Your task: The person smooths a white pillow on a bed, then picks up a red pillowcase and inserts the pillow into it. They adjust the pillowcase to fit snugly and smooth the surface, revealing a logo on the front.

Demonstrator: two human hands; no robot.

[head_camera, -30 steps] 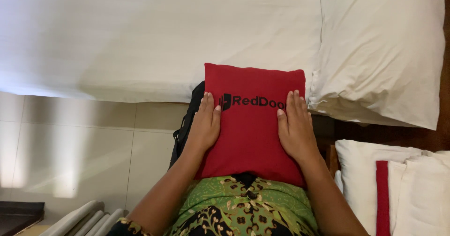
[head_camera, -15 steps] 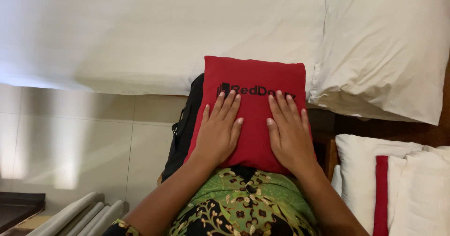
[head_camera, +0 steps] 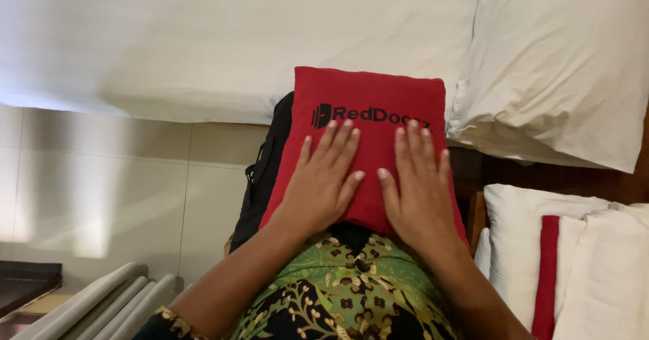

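Note:
A small red square cushion (head_camera: 368, 100) with dark lettering rests against my front, above my green patterned garment (head_camera: 338, 293). My left hand (head_camera: 324, 178) lies flat on the cushion's lower left, fingers spread and pointing up. Beside it, my right hand (head_camera: 416, 184) presses flat on the lower right part, fingers slightly apart. The two thumbs nearly meet at the cushion's middle. Neither hand grips the fabric.
A bed with a white sheet (head_camera: 203, 42) fills the top, with a white pillow (head_camera: 561, 69) at the right. White pillows with a red stripe (head_camera: 568, 272) lie at the lower right. A black bag (head_camera: 267, 171) hangs behind the cushion. Tiled floor (head_camera: 115, 184) is at the left.
Both hands have slid inward from the cushion's side edges onto its face, so they now lie side by side near the middle. The cushion stays in place.

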